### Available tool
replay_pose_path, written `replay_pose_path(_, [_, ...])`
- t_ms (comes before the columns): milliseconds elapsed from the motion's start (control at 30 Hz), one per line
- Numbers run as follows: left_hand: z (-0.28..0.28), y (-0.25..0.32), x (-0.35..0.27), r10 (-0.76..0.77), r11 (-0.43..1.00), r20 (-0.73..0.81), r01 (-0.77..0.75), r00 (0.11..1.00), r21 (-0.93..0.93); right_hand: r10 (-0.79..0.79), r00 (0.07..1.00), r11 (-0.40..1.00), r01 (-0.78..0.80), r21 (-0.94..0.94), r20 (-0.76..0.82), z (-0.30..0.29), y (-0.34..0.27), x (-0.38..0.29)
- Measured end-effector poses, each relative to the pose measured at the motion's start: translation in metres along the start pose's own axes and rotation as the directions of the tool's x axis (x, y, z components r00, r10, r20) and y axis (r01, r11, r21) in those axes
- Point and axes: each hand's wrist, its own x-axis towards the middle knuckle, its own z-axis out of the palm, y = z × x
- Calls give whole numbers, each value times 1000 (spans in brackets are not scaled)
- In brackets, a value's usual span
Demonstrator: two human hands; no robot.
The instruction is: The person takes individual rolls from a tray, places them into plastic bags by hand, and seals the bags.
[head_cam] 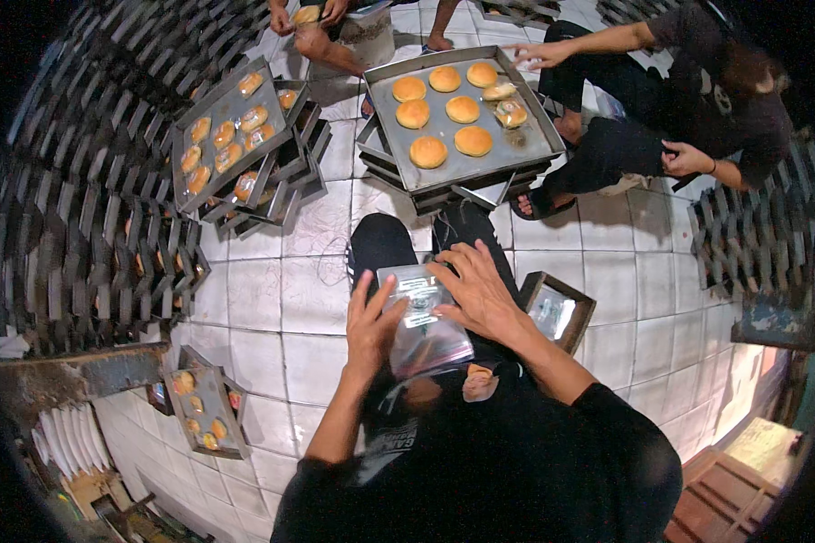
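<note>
A stack of clear plastic bags (pixel 428 343) with printed writing lies across my lap. My left hand (pixel 370 326) is at the stack's left edge, its fingers apart and pointing away from me. From the right, my right hand (pixel 479 292) reaches over the upper right part of the bags with spread fingers and the thumb on the print. Neither hand visibly grips anything. Beyond my knees, a metal baking tray (pixel 441 178) on stacked trays carries several round golden buns (pixel 462 109) without wrapping. At its right side lies a bun in a clear bag (pixel 511 114).
Left of it, a tilted tray (pixel 191 197) of wrapped buns tops another stack. A small box (pixel 587 305) with plastic bags stands by my right thigh. A co-worker's hand (pixel 547 54) reaches to the bun tray; another person's hands (pixel 333 10) hold a bun. Tray stacks (pixel 61 224) line the left.
</note>
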Motion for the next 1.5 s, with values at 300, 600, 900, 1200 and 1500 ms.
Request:
replay_pose_path(300, [-30, 11, 36, -340, 483, 534, 631, 774, -607, 206, 793, 224, -609, 761, 573, -45, 113, 20])
replay_pose_path(600, [10, -29, 65, -724, 30, 309, 477, 616, -879, 254, 932, 918, -317, 240, 257, 87, 276, 164])
replay_pose_path(900, [8, -32, 60, -781, 80, 280, 535, 558, -841, 608, 790, 794, -607, -39, 77, 178, 245, 230])
replay_pose_path(1200, [3, -36, 74, -688, 83, 292, 472, 664, -878, 514, 812, 368, -500, 784, 277, 149, 226, 203])
replay_pose_path(1500, [64, -135, 60, -719, -162, 286, 247, 633, -955, 304, 938, 674, -335, 658, 166, -17, -12, 96])
